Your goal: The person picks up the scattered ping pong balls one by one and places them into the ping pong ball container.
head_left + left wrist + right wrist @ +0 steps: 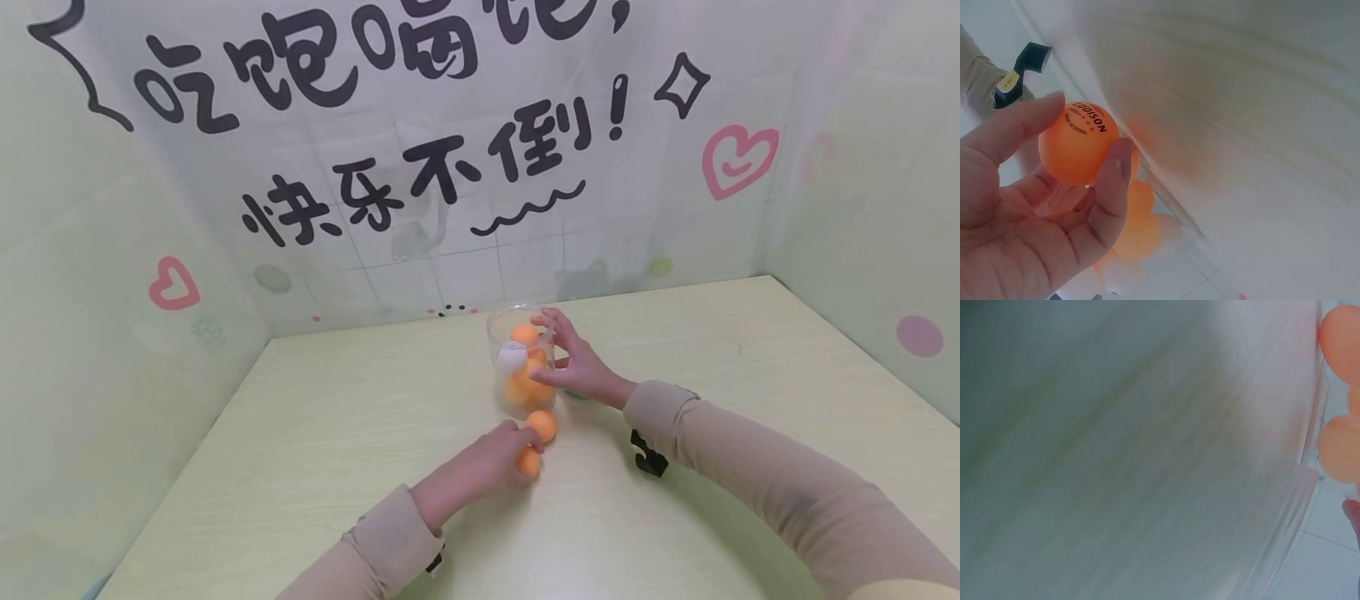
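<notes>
My left hand (491,461) pinches an orange ping-pong ball (528,462) low over the table. Printed lettering shows on this ball (1079,144) in the left wrist view, where thumb and fingertips grip its sides. A second orange ping-pong ball (541,426) lies just beyond, in front of a clear plastic jar (498,333). Several orange balls and a white ball (512,357) are inside the upright jar. Around the jar's right side, my right hand (588,371) holds it with thumb in front and fingers near the rim. Only a fingertip (1352,515) shows in the right wrist view.
The pale wooden table (315,433) meets a printed white backdrop (337,275) close behind the jar. Side panels stand at left and right. A thin green-edged item (576,395) shows partly under the right hand; its kind is unclear.
</notes>
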Demonstrator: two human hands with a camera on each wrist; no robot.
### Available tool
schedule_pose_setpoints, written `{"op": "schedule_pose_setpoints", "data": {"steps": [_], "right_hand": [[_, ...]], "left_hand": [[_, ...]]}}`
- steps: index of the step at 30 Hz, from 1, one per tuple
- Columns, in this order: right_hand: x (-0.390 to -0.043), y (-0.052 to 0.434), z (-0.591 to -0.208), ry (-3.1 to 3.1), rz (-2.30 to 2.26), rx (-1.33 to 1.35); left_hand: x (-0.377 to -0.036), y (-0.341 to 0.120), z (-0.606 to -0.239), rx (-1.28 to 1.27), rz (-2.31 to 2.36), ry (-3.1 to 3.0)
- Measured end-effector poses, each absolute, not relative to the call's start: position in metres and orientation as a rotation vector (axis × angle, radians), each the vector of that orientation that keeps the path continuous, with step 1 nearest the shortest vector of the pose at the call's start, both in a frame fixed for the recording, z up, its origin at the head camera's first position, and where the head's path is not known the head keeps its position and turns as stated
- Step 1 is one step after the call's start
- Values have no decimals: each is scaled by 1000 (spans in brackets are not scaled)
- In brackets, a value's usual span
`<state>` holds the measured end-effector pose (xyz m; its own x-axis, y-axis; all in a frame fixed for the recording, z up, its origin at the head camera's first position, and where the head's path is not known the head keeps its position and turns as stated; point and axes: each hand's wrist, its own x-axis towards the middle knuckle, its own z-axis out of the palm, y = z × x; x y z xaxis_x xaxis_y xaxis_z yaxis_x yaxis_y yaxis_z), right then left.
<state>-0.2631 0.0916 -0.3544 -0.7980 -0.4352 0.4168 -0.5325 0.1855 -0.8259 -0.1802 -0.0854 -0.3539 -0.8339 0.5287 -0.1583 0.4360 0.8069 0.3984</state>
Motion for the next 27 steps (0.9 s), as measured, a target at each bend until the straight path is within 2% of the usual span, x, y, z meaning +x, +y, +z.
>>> {"op": "schedule_pose_setpoints", "data": {"steps": [27], "right_hand": [[-263, 92, -354, -2349, 1704, 960]], "left_hand": [[-195, -100, -331, 678, 992, 2773]]}}
